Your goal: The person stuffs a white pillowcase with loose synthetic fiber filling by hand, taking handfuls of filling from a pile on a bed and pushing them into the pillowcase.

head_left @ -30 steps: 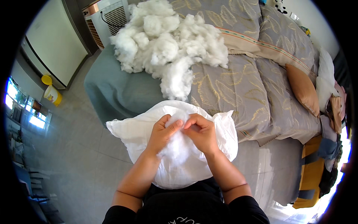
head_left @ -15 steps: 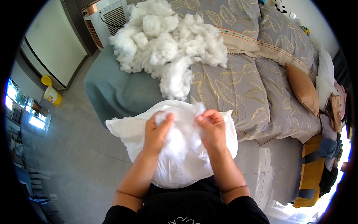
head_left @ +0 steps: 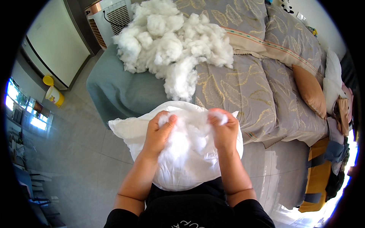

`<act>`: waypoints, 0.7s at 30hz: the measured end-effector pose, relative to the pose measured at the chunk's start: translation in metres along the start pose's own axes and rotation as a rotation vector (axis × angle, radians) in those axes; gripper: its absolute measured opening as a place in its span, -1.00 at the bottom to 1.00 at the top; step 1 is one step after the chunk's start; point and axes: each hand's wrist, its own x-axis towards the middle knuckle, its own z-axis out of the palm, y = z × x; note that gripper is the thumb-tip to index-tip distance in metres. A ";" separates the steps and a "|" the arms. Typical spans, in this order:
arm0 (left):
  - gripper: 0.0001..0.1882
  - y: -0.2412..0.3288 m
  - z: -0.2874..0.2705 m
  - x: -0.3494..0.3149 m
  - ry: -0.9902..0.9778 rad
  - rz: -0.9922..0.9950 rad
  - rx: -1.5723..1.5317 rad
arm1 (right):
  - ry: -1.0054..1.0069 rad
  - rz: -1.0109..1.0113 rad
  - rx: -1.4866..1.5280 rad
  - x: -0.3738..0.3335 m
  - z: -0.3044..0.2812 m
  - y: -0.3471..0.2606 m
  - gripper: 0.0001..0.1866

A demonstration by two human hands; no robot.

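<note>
A wad of white fibre stuffing (head_left: pixel 182 138) hangs between my hands, pulled out into loose tufts. My left hand (head_left: pixel 157 131) is closed on its left side, the thumb pressed over the fluff. In my right hand (head_left: pixel 225 131) a smaller tuft is pinched between thumb and fingers. Under both hands a white pillow cover (head_left: pixel 142 135) lies in my lap, bulging, with one corner pointing left. Just beyond it, a large heap of the same stuffing (head_left: pixel 167 45) spreads over the sofa, one lobe reaching toward me.
The sofa (head_left: pixel 235 87) has a grey leaf-patterned cover, with a blue-green cloth (head_left: pixel 114 83) at its left end. An air cooler (head_left: pixel 114 17) stands behind. A brown cushion (head_left: pixel 308 91) leans at right. A yellow-and-white bin (head_left: pixel 54 97) stands on the floor at left.
My right hand has moved right, away from the left, drawing a tuft of stuffing apart. The left hand has stayed nearly in place, and the view has shifted slightly.
</note>
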 end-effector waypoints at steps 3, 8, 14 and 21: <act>-0.77 0.007 0.009 0.000 -0.020 -0.049 -0.009 | -0.074 -0.066 -0.032 0.000 -0.002 -0.005 -0.74; -0.74 -0.004 0.010 0.000 -0.179 -0.055 0.165 | -0.429 -0.262 -0.402 -0.011 0.016 -0.004 -0.72; -0.74 -0.005 -0.005 0.010 0.055 0.050 0.056 | -0.014 -0.017 -0.116 -0.002 -0.001 -0.007 -0.85; -0.76 -0.010 0.021 0.002 -0.002 0.003 -0.092 | -0.274 -0.288 -0.426 -0.022 0.027 0.007 -0.75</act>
